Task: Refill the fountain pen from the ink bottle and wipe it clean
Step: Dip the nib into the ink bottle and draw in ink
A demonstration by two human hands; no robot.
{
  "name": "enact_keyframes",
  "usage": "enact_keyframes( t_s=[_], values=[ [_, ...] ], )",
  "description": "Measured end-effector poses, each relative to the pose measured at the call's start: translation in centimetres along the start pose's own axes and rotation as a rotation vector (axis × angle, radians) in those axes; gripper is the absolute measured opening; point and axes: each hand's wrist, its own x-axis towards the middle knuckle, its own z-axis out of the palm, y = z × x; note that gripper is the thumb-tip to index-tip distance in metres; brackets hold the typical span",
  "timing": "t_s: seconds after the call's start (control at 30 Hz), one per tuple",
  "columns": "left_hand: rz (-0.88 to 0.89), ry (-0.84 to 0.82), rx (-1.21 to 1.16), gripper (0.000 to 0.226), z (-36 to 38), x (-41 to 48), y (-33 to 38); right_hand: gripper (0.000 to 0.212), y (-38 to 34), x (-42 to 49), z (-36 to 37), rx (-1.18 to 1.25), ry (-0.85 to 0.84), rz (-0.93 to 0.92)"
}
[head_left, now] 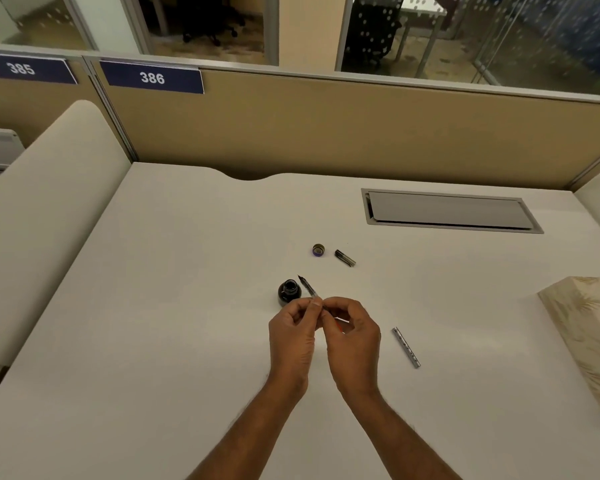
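Holding the pen [309, 288] in both hands, a little above the surface [187, 306] and just to the right of the bottle [289, 291]. Pinching its middle with the left hand [291, 329], thumb and forefinger pressed together on it. Pinching its rear end with the right hand [352, 327], other fingers curled, a bit of orange showing under them. Pointing the nib [301, 279] away and to the left, so the long axis runs slantwise from the right hand up past the right side of the bottle. Standing open, the bottle, with dark ink inside. Beyond the bottle and to its right, well apart: the cap [318, 250], and just beside it a short dark piece [344, 258], probably the pen cap. To the right of the bottle and nearer, past the right hand: the barrel [406, 347], lying flat. Far to the right of the bottle: a tissue box [586, 334]. Probably the filling step now. Needed next, it seems: tipping the nib down and a little left into the mouth. Nearer to the bottle: the left hand, though cannot tell if touching it. Wiping apparently not yet done.
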Motion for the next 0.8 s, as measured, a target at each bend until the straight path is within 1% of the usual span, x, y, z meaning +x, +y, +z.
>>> enact_keyframes(
  t_s=[0.1,0.33,0.6,0.8],
  values=[
    [0.027,-0.017,0.011,0.013,0.1,-0.9,1.0,0.016,-0.8,-0.4,-0.4,0.066,0.015,0.027],
    [0.077,-0.077,0.049,0.014,0.2,-3.1,2.7,0.016,-2.6,-1.9,-1.6,0.119,0.063,0.021],
    [0.098,-0.241,0.077,0.016,1.2,-5.9,4.0,0.013,-4.7,-4.1,-4.3,0.178,0.181,0.019],
    [0.109,-0.343,0.079,0.016,2.4,-7.6,4.6,0.011,-5.4,-5.0,-6.5,0.162,0.247,0.004]
  ],
)
